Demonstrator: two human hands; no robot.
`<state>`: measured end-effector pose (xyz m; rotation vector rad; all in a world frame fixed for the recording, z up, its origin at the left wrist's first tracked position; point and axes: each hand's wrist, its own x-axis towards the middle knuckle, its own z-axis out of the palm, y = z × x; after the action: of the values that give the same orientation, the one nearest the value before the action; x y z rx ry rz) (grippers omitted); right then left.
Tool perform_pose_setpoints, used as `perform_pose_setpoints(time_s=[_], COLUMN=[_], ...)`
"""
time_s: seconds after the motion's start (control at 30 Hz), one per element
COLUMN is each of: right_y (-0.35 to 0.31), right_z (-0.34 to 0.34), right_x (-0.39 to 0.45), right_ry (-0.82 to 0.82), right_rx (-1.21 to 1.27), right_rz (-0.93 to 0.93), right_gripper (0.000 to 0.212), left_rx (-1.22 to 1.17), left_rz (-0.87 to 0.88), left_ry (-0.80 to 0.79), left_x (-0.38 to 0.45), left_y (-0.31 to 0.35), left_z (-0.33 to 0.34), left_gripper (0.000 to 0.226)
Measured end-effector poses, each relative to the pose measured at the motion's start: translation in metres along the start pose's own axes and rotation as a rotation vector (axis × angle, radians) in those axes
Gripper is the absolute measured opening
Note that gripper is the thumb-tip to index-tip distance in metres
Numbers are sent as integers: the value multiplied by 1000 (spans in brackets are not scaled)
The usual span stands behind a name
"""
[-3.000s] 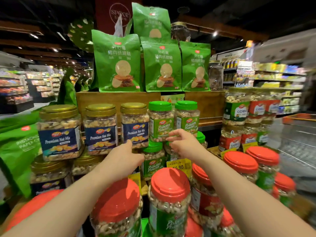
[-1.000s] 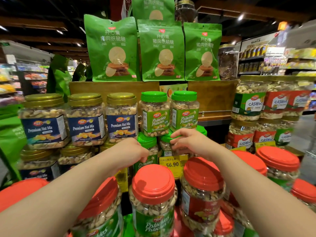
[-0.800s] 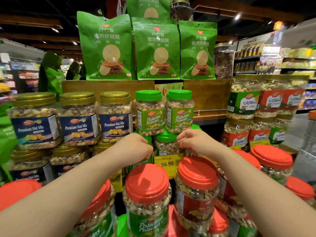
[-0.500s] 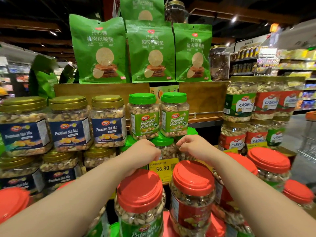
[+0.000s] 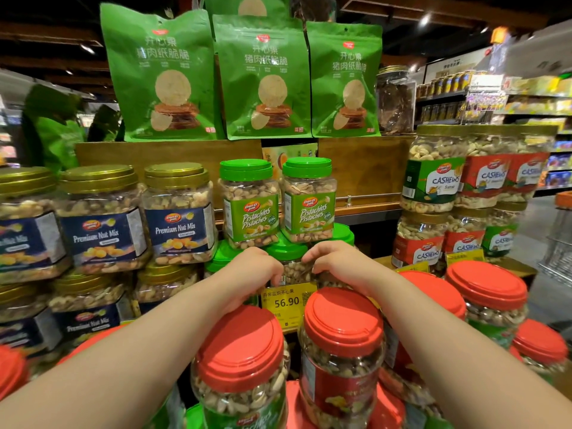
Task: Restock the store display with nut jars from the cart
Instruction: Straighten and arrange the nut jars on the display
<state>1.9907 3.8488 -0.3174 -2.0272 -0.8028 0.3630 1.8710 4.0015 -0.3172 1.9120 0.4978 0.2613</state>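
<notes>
A green-lidded pistachio jar [image 5: 292, 267] stands in the lower row of the display, behind a yellow price tag [image 5: 288, 301]. My left hand [image 5: 252, 274] grips its left side and my right hand [image 5: 335, 263] grips its right side, fingers curled round it. Two more green-lidded pistachio jars [image 5: 249, 205] [image 5: 309, 201] stand on the row above. The lower part of the held jar is hidden by my hands and the tag.
Gold-lidded Premium Nut Mix jars [image 5: 176, 218] are stacked at left, cashew jars [image 5: 433, 178] at right. Red-lidded jars [image 5: 340, 335] crowd the foreground under my arms. Green snack bags [image 5: 263, 78] stand on a wooden shelf above. A wire cart [image 5: 557, 255] shows at the right edge.
Both hands have drawn closer together on the lower-row pistachio jar, and the view has shifted left and nearer to the display.
</notes>
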Motion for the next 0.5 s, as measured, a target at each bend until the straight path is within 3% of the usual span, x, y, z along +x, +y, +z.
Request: perform_pose_setpoints(time_s=[0.33, 0.5], right_y=[3, 2], right_z=[2, 2], right_x=[1, -1], right_ry=[4, -4], right_rx=[16, 10], right_rz=[-13, -20], right_gripper=[24, 25], left_rx=[-31, -72], left_rz=[-27, -39], left_ry=[-14, 2], left_x=[1, -1], left_y=[7, 10], left_z=[5, 3], left_gripper=[33, 28])
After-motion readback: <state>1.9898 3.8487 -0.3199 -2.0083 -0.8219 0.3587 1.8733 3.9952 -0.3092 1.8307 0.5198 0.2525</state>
